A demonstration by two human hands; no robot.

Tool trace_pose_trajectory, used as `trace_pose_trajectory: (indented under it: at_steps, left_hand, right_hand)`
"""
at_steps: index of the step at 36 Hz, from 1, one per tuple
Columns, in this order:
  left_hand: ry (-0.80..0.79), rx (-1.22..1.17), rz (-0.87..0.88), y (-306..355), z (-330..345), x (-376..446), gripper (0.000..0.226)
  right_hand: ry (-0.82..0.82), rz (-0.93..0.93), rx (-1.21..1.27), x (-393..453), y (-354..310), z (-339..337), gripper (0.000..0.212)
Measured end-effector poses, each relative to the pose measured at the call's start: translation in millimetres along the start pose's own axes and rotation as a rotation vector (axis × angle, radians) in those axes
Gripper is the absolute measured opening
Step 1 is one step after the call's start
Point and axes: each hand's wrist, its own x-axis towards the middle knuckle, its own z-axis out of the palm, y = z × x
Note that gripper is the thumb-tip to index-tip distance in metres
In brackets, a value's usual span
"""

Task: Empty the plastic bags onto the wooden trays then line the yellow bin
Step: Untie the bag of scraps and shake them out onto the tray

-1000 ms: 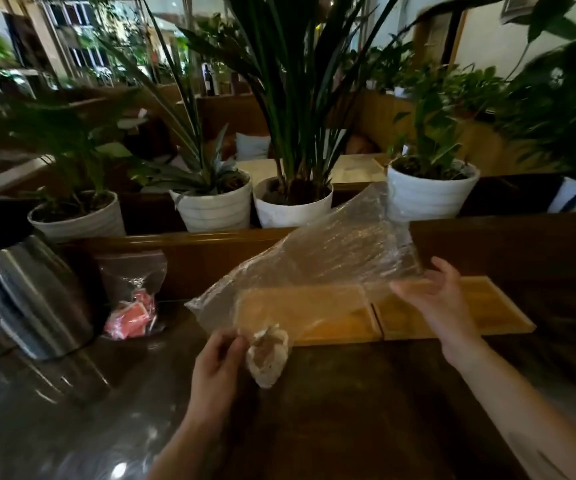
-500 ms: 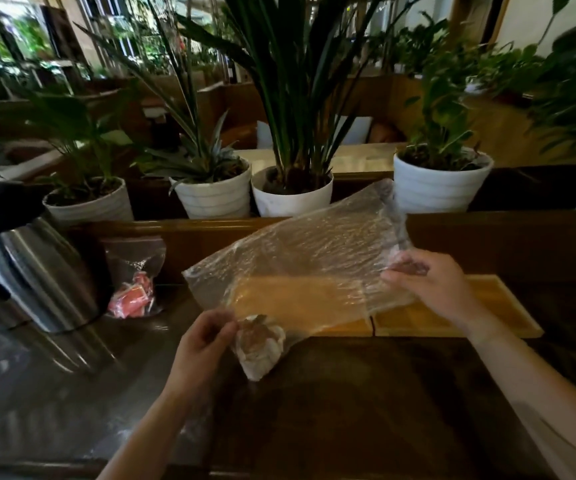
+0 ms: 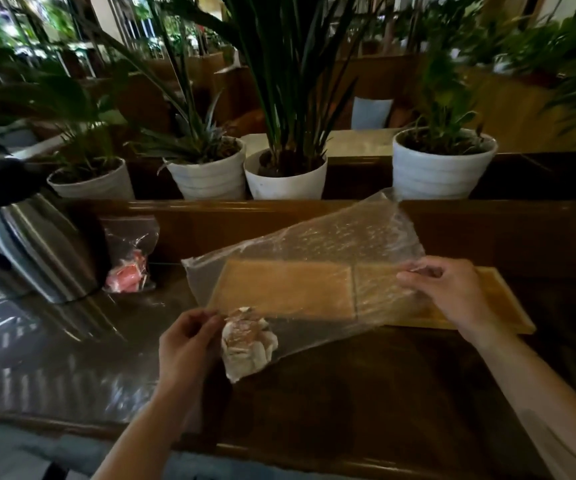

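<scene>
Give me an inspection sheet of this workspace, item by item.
Surface: dark glossy wooden table.
Job's things: clear plastic bag held over two wooden trays, pale lump in its lower corner; small bag of pink items by the ledge; yellow bin not seen.
Clutter: steel kettle.
Grippers: left hand and right hand pinch the bag's edges.
Cables: nothing seen.
Surroundings: potted plants in white pots.

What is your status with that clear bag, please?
Left hand pinches bag's lower corner, right hand its far end. Contents still inside, trays beneath. Nothing blocking.
</scene>
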Motion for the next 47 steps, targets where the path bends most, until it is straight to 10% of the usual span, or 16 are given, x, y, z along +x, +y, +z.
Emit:
trace_pose_trajectory:
  at_steps: [7, 23, 39, 47]
  left_hand:
    - [-0.057, 0.019, -0.002, 14, 3, -1, 0.012]
    - [-0.163, 0.069, -0.010, 17, -20, 36, 0.015]
    - [-0.278, 0.000, -0.059, 20, -49, 74, 0.014]
    - [-0.298, -0.051, -0.045, 20, -61, 82, 0.017]
  right_hand:
    - [0.027, 0.046, 0.130, -3, 16, 1, 0.044]
    - [0.292, -0.139, -0.386, -12, 14, 41, 0.018]
    - [0.299, 0.236, 0.249, -10, -7, 90, 0.070]
    - [0.065, 0.415, 0.236, -21, -11, 107, 0.029]
